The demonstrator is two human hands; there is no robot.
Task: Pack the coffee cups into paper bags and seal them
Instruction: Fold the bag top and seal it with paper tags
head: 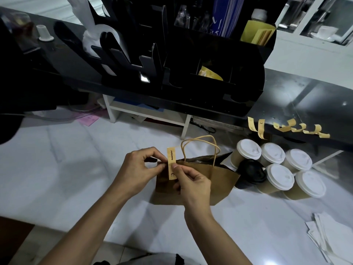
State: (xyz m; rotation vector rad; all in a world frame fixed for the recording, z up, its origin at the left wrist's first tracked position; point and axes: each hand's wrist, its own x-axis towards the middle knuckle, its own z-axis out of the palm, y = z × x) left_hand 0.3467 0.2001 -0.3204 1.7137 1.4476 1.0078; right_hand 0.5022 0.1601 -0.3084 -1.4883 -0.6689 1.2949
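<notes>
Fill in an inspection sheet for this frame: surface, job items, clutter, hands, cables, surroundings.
Surface: white marble-look counter, with a dark raised ledge behind it.
Job's things: brown paper bag with twine handles standing at centre; yellow "Good luck!" sticker held against its top edge; five white-lidded cups and one black-lidded cup grouped to the bag's right; spare stickers hanging from the ledge edge.
Clutter: stack of white papers at right; pink slip at left.
Hands: left hand pinches the bag top; right hand has its grip on the sticker.
Cables: a dark cord under the ledge.
Surroundings: black organiser rack; white shelf.
</notes>
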